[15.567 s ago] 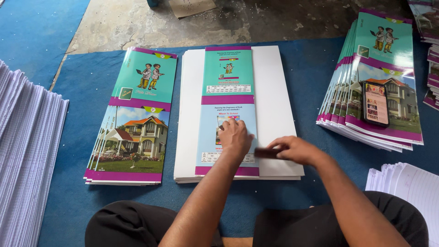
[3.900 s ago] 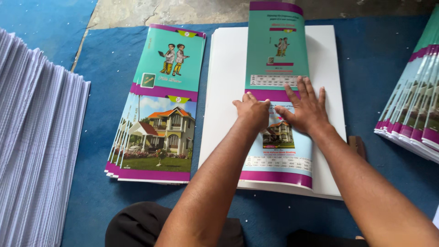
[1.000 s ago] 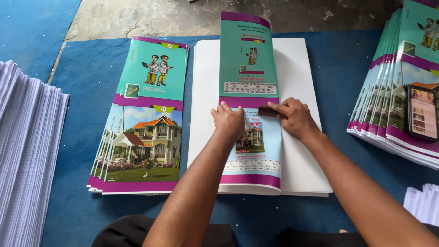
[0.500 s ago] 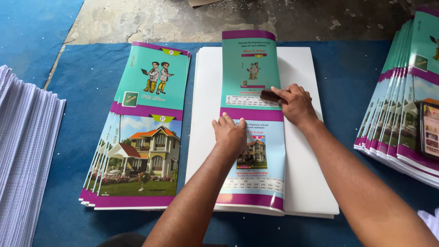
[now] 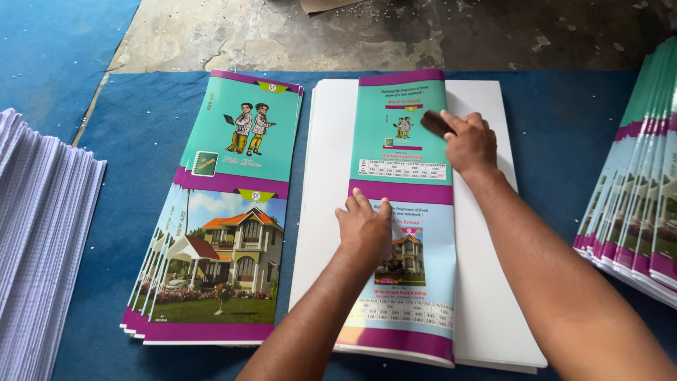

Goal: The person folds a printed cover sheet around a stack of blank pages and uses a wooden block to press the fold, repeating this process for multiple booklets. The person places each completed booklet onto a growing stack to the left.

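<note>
The fingers of the left hand (image 5: 365, 229) lie flat and slightly spread, gripping nothing, pressing palm-down on the lower half of the long teal-and-purple printed paper cover (image 5: 404, 212), just below its purple middle band and partly over a small picture of a house. The right hand (image 5: 469, 144) has its fingers curled closed around a small dark brown block-like tool (image 5: 436, 123), whose end sticks out to the left of the knuckles and rests on the upper, teal half of the same cover, beside a small drawing of two figures. That cover lies lengthwise down the middle of a stack of plain white paper sheets (image 5: 486, 296), its near edge close to the stack's near edge. The white stack rests on a blue mat (image 5: 557, 141) spread over a rough grey concrete floor (image 5: 352, 35). To the left of the white stack, just beside it, sits a fanned pile of matching covers with a large house picture and two cartoon figures (image 5: 226, 212). Farther left lies a thick stack of white ruled pages (image 5: 39, 233). At the right edge, well apart from the hands, another fanned pile of covers (image 5: 642, 190) leans off.
</note>
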